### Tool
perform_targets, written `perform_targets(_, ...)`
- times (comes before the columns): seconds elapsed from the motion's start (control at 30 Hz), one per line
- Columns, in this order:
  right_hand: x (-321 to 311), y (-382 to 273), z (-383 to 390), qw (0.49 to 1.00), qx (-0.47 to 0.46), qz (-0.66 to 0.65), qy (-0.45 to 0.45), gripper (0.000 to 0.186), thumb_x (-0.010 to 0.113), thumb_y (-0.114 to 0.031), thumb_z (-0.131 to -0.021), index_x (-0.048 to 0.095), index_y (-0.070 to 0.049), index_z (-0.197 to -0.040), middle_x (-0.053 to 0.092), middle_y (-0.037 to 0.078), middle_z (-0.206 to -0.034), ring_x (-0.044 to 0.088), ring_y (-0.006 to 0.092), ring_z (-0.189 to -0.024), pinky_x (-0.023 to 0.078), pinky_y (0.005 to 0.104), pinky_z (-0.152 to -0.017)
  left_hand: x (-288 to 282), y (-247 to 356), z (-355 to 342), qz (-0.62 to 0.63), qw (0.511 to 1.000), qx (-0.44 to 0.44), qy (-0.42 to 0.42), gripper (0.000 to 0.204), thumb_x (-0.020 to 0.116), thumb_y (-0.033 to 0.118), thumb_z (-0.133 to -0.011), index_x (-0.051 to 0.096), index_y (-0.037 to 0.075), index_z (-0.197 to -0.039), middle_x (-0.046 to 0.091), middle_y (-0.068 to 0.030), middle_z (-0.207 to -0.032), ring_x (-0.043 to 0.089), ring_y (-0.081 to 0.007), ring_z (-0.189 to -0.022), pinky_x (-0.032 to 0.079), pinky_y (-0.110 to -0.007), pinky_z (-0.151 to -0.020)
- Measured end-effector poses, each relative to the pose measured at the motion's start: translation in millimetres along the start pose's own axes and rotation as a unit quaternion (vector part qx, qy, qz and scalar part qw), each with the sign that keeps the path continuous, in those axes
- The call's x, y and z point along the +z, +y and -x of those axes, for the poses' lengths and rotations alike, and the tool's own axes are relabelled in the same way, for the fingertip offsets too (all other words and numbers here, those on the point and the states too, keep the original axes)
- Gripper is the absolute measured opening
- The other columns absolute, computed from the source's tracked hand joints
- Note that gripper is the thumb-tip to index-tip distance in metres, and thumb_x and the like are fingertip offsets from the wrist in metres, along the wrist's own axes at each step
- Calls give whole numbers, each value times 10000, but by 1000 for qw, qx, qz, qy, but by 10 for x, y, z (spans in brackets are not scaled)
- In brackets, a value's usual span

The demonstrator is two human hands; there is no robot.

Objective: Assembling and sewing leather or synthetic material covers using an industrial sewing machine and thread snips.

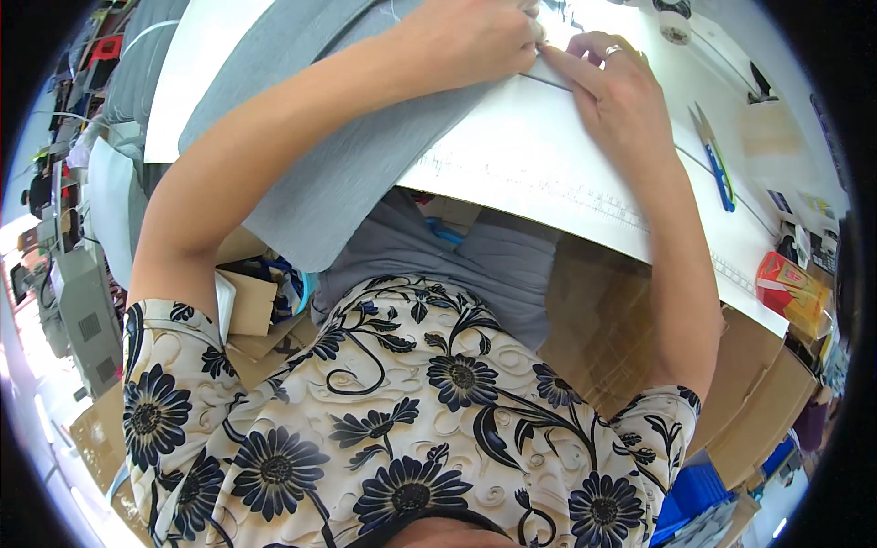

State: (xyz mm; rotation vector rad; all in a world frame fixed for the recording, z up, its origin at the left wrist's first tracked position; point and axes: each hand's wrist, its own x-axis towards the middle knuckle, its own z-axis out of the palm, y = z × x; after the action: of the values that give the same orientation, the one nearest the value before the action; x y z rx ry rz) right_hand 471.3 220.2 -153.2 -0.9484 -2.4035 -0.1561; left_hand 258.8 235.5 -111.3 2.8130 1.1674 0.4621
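Note:
A long piece of grey fabric (338,164) lies across the left part of the white table and hangs over its front edge near my lap. At the far edge of the view, my left hand (475,41) is closed on the fabric, fingers curled in. My right hand (617,82), with a ring on one finger, meets it there, thumb and forefinger pinched at the fabric's narrow end. The fingertips of both hands nearly touch. Glare just beyond them hides part of what is there.
The white table (512,137) has ruler markings along its front edge. Scissors (714,160) with blue-green handles lie at right. A round machine part (674,23) stands beyond my right hand. A red and yellow package (793,292) sits at far right, cardboard (758,393) below.

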Motion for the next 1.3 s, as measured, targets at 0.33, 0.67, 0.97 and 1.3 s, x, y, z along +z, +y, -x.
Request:
perform_targets(0.33,-1,-44,-39,1000,-4,2,2,242,642,-71,-837,718,-136,-1058,642,42,-988,614,237,-906,512,385,-813,-92,-93,-149,35,999,11,-35,208,603,129,-834,678,-56,-775,643,-219,-881,622,-373,-854,498,-440,-807)
perform_targets(0.67,-71,32,11,1000,-10,8,24,171,659,-102,-833,715,-118,-994,656,43,-939,628,224,-893,518,382,-792,58,73,-196,-3,1000,11,3,220,559,121,-878,661,-57,-798,627,-233,-949,611,-363,-943,486,-454,-855)
perform_targets(0.97,51,131,-26,999,26,-13,13,217,625,-74,-862,721,-78,-1057,653,90,-1015,621,278,-927,515,400,-833,190,-92,-247,65,993,-87,48,239,649,167,-824,672,-70,-799,645,-251,-898,629,-386,-852,501,-445,-784)
perform_targets(1.3,-45,11,-189,999,14,-15,-28,260,611,-76,-877,710,-111,-1115,640,78,-1034,608,270,-946,495,399,-864,-134,-315,-261,111,993,-25,24,239,650,168,-808,673,-66,-765,653,-221,-775,631,-359,-730,500,-430,-687)
